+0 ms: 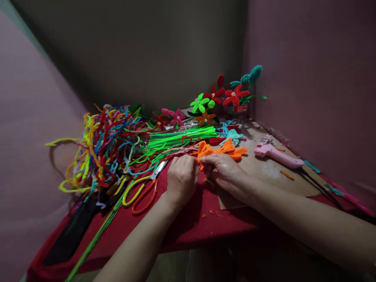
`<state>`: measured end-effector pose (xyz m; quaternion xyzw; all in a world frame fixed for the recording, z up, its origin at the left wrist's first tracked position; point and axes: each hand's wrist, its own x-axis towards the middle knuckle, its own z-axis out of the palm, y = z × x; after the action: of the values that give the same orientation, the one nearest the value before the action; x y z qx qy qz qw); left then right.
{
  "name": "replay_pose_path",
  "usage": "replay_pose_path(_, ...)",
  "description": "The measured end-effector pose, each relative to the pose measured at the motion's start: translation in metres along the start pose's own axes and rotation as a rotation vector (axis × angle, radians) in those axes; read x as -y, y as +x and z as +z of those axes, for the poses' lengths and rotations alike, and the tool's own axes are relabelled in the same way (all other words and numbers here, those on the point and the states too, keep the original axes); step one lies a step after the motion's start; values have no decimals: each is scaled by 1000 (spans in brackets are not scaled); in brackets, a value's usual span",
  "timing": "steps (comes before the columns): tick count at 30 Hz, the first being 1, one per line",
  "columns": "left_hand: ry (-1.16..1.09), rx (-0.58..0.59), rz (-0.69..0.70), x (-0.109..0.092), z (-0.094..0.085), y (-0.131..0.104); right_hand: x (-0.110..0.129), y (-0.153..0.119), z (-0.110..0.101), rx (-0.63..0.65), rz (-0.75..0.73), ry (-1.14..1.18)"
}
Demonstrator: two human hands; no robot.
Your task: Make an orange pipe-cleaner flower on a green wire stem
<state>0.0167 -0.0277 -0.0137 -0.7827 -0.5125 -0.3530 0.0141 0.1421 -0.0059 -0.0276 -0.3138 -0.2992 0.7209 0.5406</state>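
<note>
Between my two hands, at the middle of the table, is an orange pipe-cleaner loop. My left hand is closed in a fist at the loop's lower left side, its fingertips mostly hidden. From the right, my right hand pinches the lower end of the same loop between thumb and fingers. Just beyond the right hand lie more orange pipe-cleaner petals. Scissors with one yellow and one red handle rest left of my left hand, blades pointing toward it.
A tangled heap of coloured pipe cleaners fills the left side. Bright green stems lie at the back, below finished pipe-cleaner flowers. On the right, a pink glue gun with a black cord rests on cardboard over the red cloth.
</note>
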Motion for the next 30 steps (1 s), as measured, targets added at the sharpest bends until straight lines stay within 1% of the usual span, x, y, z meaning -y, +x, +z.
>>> replay_pose_path(2,-382,132,-242,3,-3,4,4,0,-3,34,-55,-59)
replay_pose_path(4,-751,287,-428,7,-7,8,8,0,-5,49,-88,-124)
replay_pose_path(6,-1004,388,-534,10,-11,10,10,-1,-5,98,-91,-174)
replay_pose_path(9,-1210,487,-635,14,-15,10,12,-2,-5,286,-66,-178)
replay_pose_path(10,-1248,516,-658,15,-15,10,12,-3,-5,333,-54,-176)
replay_pose_path(11,-1271,535,-676,15,-16,9,12,-3,-5,347,-45,-183)
replay_pose_path(12,-1279,540,-690,14,-15,9,11,-3,-5,326,-48,-198)
replay_pose_path(14,-1231,520,-703,10,-14,7,9,-2,-6,228,-90,-257)
replay_pose_path(15,-1165,492,-698,7,-13,6,8,-2,-6,180,-124,-295)
replay_pose_path(17,-978,393,-659,-2,-11,5,7,-3,-6,117,-197,-359)
replay_pose_path(19,-816,305,-607,-12,-10,3,8,-4,-5,102,-253,-399)
replay_pose_path(20,-780,291,-591,-15,-10,3,9,-4,-5,101,-274,-406)
replay_pose_path(21,-777,302,-582,-18,-10,3,11,-5,-4,99,-290,-405)
replay_pose_path(23,-838,371,-567,-19,-12,2,15,-6,-3,89,-307,-398)
replay_pose_path(26,-973,463,-567,-15,-14,2,20,-6,-2,44,-314,-409)
replay_pose_path(28,-1071,482,-609,-11,-11,2,21,-6,-2,27,-321,-415)
replay_pose_path(30,-1163,502,-669,-6,-8,1,21,-7,-2,38,-340,-422)
